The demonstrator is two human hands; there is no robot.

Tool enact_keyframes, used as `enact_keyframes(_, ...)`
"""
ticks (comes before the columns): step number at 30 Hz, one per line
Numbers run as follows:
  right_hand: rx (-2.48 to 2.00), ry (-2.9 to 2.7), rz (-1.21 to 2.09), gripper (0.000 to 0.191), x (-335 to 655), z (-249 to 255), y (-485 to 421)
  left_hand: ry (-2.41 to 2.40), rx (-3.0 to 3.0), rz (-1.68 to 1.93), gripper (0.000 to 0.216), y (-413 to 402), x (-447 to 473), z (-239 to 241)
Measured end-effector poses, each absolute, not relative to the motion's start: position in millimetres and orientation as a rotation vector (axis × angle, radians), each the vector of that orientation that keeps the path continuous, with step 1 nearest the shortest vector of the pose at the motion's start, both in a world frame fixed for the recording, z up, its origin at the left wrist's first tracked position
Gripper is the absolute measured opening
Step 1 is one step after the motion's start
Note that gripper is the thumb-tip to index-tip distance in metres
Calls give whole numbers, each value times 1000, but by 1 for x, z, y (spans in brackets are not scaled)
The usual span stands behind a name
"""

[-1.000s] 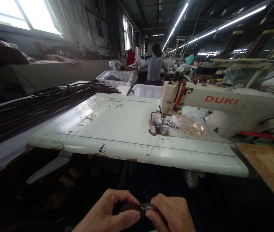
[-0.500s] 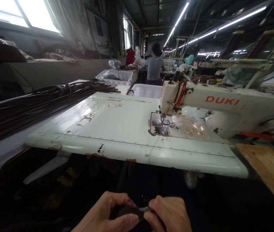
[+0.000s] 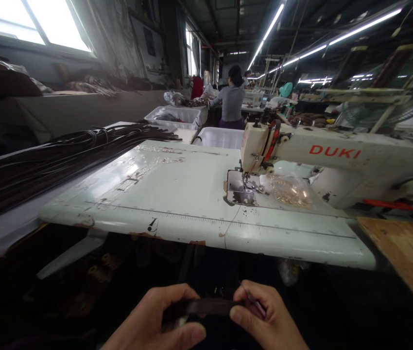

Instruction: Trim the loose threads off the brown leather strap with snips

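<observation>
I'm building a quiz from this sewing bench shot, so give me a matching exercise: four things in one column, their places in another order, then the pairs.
Things:
1. dark strap
2. bundle of dark strips
3. clear bag of gold fittings
4. white bin

Places:
A. beyond the far edge of the machine table
B. between the left hand and right hand
C. on the side surface at left
D. under the arm of the sewing machine

Pairs: 1-B, 2-C, 3-D, 4-A

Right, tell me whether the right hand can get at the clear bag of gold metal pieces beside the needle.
Probably yes. The right hand is low, pinching a dark leather strap with the left hand. Nothing lies on the table between it and the clear bag of gold metal pieces, though it must release the strap first.
</observation>
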State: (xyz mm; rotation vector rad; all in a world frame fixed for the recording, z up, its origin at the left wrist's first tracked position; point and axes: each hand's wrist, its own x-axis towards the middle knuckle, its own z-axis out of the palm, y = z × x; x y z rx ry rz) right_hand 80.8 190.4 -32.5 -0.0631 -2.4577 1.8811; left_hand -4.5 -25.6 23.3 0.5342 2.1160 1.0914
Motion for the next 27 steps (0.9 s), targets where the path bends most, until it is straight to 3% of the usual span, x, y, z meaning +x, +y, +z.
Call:
enact_keyframes(8,18,-2596,1752,15,86,-27,206,2280,734,1096,42,-42,-19,15)
enact_keyframes(13,122,-2502,1660,15,76,-24,177,2289,796,1067,28,-27,-7,12)
enact_keyframes(21,615,-2511,871,42,78,-18,179,2268,789,1080,26,-25,-5,12)
enact_keyframes(24,602,-2562,715,44,80,-21,177,2278,749,1065,23,-23,-5,13)
enact_keyframes(27,579,-2563,666,33,79,-31,170,2264,755,1087,29,-22,-4,11)
